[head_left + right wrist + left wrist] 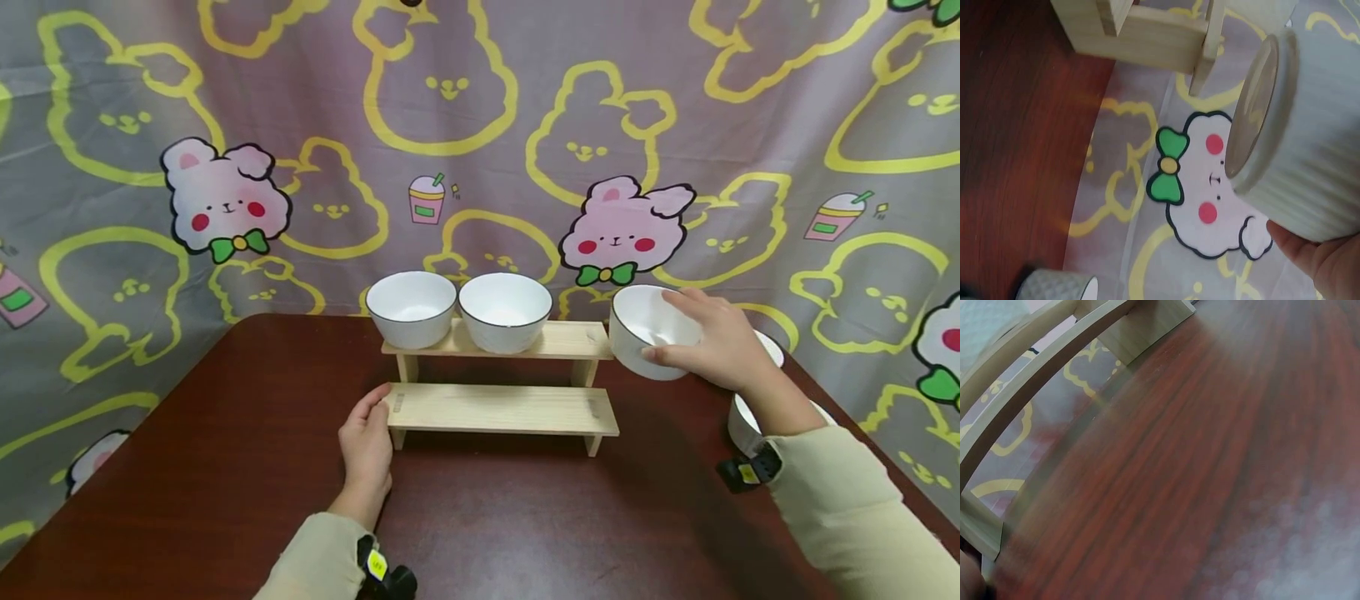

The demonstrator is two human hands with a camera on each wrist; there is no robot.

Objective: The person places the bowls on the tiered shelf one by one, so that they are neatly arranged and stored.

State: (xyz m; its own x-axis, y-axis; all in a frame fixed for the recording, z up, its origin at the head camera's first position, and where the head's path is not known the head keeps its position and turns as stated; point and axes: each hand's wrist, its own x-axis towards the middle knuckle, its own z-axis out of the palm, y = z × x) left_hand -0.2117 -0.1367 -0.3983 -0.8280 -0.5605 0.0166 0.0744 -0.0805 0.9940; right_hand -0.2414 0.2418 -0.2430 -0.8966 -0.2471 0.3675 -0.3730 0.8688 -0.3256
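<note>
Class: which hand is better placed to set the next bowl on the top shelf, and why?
Probably the right hand: it holds a bowl beside the top shelf's bare right end. The left hand, without a bowl, touches the lower shelf's left end.

Greyish-pink cloth backdrop (300, 108) covered in yellow cartoon animal outlines (372, 92), kinda wrinkly, hanging behind a dark reddish-brown wood-grain table (225, 450) with some pale glare (1329, 575) on top.
</note>
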